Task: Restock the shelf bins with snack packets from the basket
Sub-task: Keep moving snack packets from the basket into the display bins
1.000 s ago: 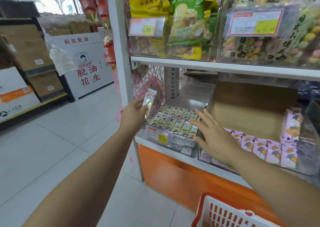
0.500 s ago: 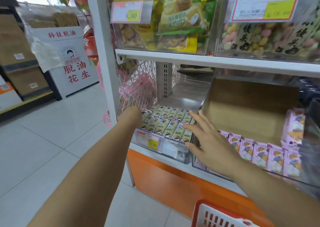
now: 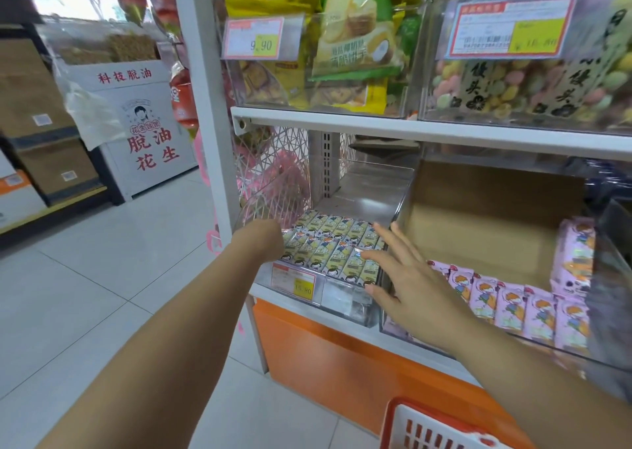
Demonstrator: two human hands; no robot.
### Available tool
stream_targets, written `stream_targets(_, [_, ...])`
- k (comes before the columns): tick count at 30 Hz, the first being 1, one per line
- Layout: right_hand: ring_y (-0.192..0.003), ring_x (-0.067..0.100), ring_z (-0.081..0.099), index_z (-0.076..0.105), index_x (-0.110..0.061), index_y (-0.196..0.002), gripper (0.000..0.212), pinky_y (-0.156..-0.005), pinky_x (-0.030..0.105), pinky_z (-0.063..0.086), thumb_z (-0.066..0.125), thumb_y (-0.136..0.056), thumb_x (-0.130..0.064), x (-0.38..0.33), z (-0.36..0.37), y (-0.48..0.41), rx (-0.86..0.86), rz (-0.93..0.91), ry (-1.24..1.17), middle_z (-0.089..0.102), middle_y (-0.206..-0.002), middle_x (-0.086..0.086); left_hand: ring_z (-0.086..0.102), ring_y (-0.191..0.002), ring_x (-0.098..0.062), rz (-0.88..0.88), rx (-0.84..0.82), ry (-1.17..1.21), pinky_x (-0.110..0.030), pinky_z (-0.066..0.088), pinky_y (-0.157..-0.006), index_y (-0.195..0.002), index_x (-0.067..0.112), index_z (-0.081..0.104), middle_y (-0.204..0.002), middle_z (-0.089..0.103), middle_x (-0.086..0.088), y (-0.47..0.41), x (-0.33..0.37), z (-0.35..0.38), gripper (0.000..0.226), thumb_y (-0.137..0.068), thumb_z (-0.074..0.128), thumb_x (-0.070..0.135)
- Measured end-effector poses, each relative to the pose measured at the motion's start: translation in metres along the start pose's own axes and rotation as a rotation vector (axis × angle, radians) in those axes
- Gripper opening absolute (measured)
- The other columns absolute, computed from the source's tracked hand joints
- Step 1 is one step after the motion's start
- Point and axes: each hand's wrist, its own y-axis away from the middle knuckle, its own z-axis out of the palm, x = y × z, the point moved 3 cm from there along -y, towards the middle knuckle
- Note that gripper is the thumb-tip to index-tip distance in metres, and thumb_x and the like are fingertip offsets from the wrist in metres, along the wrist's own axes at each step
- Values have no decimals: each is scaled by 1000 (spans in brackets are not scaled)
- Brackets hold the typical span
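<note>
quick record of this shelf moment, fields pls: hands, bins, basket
left hand: reaches into the clear bin at the left end of the yellow packets; fingers hidden
right hand: open, fingers spread over the packets at the bin's front right
next bin: pink packets in a row
basket: red and white, at bottom edge, contents unseen

yellow, pink, orange
pale yellow foil snack packets (image 3: pixel 337 250) with cartoon prints, centre; pink plastic packets (image 3: pixel 513 306) with orange figures, right; plain orange shelf base (image 3: pixel 325 353); red-rimmed white slotted basket (image 3: pixel 424 431), lower right.
</note>
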Motion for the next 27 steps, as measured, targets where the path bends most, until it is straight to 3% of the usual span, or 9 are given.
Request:
stream_targets(4, [-140,1,-20,25,-31,-148,54,-117,40,24,45,-98,-37,2,2,4,29,-22,5,-16,-152,-21,58,-82,-26,71,-53,39,-34,50,-74,-84,3,53,-91,59,-13,23,6,1,22,-96,35,9])
stream_targets(5, [-142,3,-13,30,-29,-147,51,-117,42,22,45,-99,-34,1,1,8,76,-54,-2,-7,-153,-18,60,-85,-27,87,-16,59,-37,52,-76,-88,3,55,-92,60,-13,35,9,1,24,-97,34,10])
stream_targets(7, [-144,13,17,51,-22,-135,40,-115,41,27,47,-95,-28,-6,1,26,251,-185,-35,28,-153,-5,63,-93,-29,129,178,172,-37,51,-78,-110,9,61,-104,66,-11,65,17,0,28,-99,36,16])
stream_targets(9, [-122,21,51,67,-14,-111,30,-104,35,41,48,-90,-22,-14,3,54,399,-306,-95,61,-126,3,63,-98,-27,167,426,415,-34,48,-78,-125,18,59,-114,67,-5,107,28,9,32,-98,43,19])
stream_targets(11, [-89,20,62,70,-11,-93,23,-83,29,48,49,-88,-19,-17,13,81,397,-346,-123,70,-96,2,62,-98,-19,227,617,651,-27,43,-76,-120,18,62,-110,69,2,150,39,33,31,-93,47,16])
stream_targets(13, [-77,19,64,70,-12,-89,24,-72,30,50,49,-88,-22,-12,28,99,258,-331,-85,70,-85,1,60,-92,-12,303,647,754,-24,42,-75,-110,18,66,-101,71,5,182,53,71,32,-88,44,20])
stream_targets(16, [-88,21,62,67,-16,-98,25,-75,40,52,45,-94,-27,5,53,118,-100,-246,44,69,-94,2,62,-88,-11,342,465,803,-20,42,-76,-108,17,67,-96,71,5,210,78,141,32,-85,45,21])
stream_targets(22, [-95,24,59,60,-18,-109,24,-75,36,50,41,-97,-28,62,105,167,-516,65,180,65,-104,3,50,-120,-16,287,47,714,-28,42,-94,-131,22,52,-130,51,5,230,106,240,38,-94,50,15])
stream_targets(27, [-98,23,59,58,-19,-119,26,-86,35,50,47,-95,-21,118,158,216,-815,324,121,63,-113,4,52,-118,-16,207,16,800,-25,40,-90,-136,23,48,-130,53,4,231,113,261,40,-96,48,18])
